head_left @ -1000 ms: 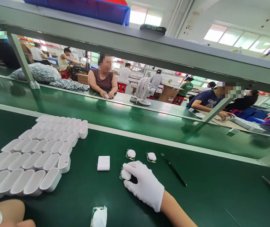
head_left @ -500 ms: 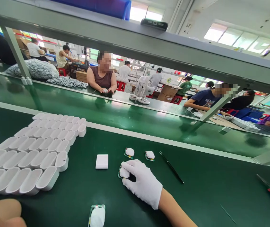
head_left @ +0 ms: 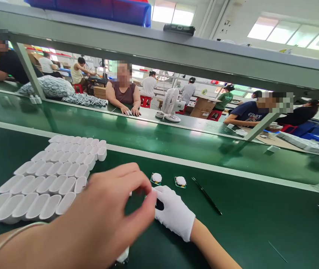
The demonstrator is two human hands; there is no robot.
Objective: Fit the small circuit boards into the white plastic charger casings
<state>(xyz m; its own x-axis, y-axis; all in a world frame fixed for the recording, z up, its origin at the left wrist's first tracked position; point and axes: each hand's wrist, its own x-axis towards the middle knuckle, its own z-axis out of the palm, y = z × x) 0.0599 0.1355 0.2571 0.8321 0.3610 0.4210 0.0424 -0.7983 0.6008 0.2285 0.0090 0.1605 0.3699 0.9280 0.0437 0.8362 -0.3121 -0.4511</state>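
My bare left hand (head_left: 114, 205) reaches across the foreground, slightly blurred. Its thumb and forefinger are bent together, with the tips beside the fingers of my right hand; whatever is between them cannot be made out. In a white glove, my right hand (head_left: 173, 213) rests on the bench with thumb and fingers around a small circuit board, now almost wholly hidden behind my left fingers. Just beyond lie two circuit boards topped with white pads, a left one (head_left: 156, 178) and a right one (head_left: 180, 181). Black tweezers (head_left: 206, 196) lie to their right. Another white-padded piece (head_left: 123, 256) shows partly below my left hand.
Rows of white oval cups (head_left: 44, 183) stand on the left of the green bench (head_left: 249, 224). A thin green wire (head_left: 277, 251) lies at right. A shelf beam (head_left: 159, 48) crosses above. Beyond, a white fan (head_left: 171, 104) stands near a seated co-worker (head_left: 124, 93).
My left hand has come in from the lower left to my right hand, covering the white square piece and the board there. The right hand stays at the board. The view has shifted slightly.
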